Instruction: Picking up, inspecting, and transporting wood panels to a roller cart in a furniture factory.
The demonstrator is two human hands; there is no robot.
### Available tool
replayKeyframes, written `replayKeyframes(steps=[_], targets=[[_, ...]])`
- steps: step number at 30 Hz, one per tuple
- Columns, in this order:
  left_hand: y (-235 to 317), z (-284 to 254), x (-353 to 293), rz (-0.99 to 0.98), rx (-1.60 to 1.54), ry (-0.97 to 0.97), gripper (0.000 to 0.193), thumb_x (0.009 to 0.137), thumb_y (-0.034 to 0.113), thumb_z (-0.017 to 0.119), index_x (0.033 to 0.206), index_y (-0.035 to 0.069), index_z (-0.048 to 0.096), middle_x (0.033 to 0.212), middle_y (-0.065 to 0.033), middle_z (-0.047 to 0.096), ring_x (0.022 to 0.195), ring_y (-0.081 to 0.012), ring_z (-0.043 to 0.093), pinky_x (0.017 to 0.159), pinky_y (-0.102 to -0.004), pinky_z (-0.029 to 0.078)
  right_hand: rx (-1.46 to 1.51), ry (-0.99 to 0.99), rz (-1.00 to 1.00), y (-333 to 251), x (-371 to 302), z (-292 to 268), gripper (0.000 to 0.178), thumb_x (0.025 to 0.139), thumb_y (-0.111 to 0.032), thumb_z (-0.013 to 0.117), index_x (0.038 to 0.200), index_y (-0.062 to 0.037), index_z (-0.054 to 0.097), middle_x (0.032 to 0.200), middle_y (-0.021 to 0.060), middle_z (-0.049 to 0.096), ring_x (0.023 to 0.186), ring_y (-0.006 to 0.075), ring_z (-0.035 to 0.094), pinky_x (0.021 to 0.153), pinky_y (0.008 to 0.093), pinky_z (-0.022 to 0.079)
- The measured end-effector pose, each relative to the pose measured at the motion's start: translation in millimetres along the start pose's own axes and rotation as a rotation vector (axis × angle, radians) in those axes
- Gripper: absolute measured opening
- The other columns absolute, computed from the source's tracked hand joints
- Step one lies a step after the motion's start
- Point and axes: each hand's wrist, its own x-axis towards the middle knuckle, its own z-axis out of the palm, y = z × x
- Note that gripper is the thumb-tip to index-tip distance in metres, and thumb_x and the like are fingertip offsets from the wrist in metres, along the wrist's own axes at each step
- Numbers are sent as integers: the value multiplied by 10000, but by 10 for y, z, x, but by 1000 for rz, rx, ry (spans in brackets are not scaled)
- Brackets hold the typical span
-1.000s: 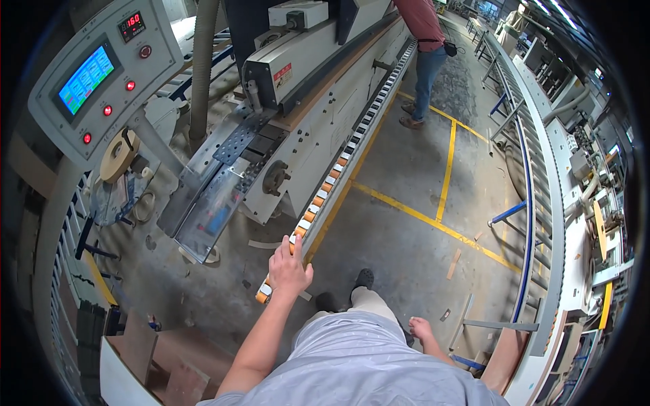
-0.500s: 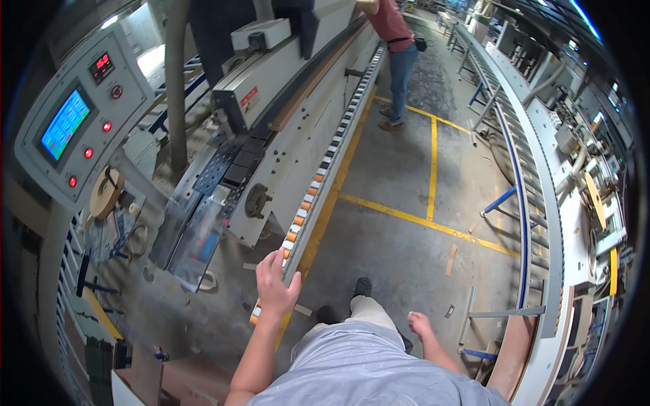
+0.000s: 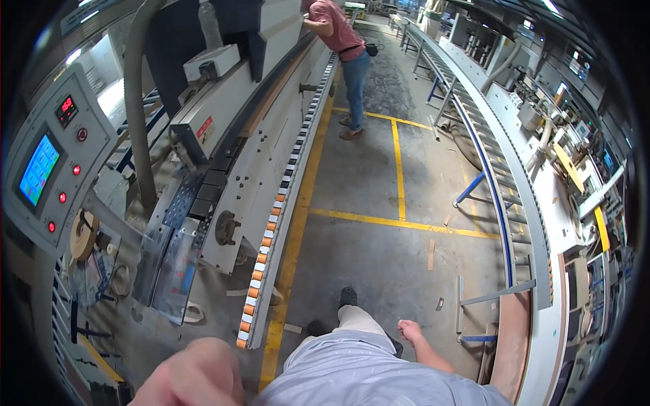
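My left hand (image 3: 196, 372) is raised close to the camera at the lower left, large and blurred, so its fingers cannot be made out. It looks apart from the roller rail (image 3: 254, 287), a long narrow strip of orange, white and dark rollers along the machine's side. At my right side hangs my right hand (image 3: 409, 330), fingers curled in, nothing visible in it. The long machine (image 3: 267, 152) stands on the left, with a control panel (image 3: 57, 149) bearing a lit screen and red-lit buttons.
Farther up the aisle, a person in a red shirt (image 3: 336, 30) leans toward the machine. Along the right runs a roller conveyor (image 3: 497, 183) on blue-and-grey legs. Yellow lines (image 3: 399, 169) mark the grey floor, where a few scraps (image 3: 431, 256) lie. An edge-tape roll (image 3: 84, 237) is below the panel.
My left hand has left the roller rail's near end and come up toward the camera, lower left. The view has shifted, and the rail's near end now shows. My right hand stays low, fingers curled.
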Motion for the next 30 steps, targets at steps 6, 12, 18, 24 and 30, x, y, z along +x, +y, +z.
replayKeyframes(steps=[6, 12, 18, 24, 30], targets=[[-277, 31, 14, -34, -134, -41, 540, 890, 93, 525, 1393, 193, 354, 1274, 75, 520, 855, -156, 555, 632, -309, 421, -24, 16, 8, 162, 32, -27, 167, 868, -239, 581, 864, -77, 621, 765, -8, 584, 569, 84, 490, 475, 235, 417], [-371, 51, 118, -56, -225, -86, 554, 878, 73, 529, 1392, 178, 354, 1252, 64, 538, 817, -148, 561, 617, -290, 423, -111, -5, 59, 205, 12, 21, 167, 854, -239, 597, 866, -76, 632, 758, -5, 590, 581, 83, 506, 477, 235, 423], [-444, 123, 192, -84, -303, -128, 568, 866, 52, 533, 1392, 164, 353, 1231, 53, 556, 779, -140, 567, 602, -271, 426, -143, 25, -17, 157, 113, 6, 180, 850, -241, 604, 896, -72, 645, 776, -2, 603, 599, 95, 521, 509, 250, 446], [-540, 223, 267, -116, -381, -174, 582, 854, 32, 538, 1392, 149, 352, 1209, 42, 574, 741, -133, 572, 586, -252, 428, -117, 66, -34, 204, 179, -15, 281, 819, -292, 638, 973, -59, 670, 843, 35, 665, 662, 123, 581, 575, 294, 474], [-476, 277, 331, -227, -243, -224, 597, 842, -42, 490, 1395, 134, 351, 1143, 16, 612, 707, -140, 571, 572, -251, 433, -70, 15, -2, 275, 135, -2, 173, 849, -213, 607, 903, -53, 644, 780, 13, 606, 576, 95, 506, 477, 241, 419]])
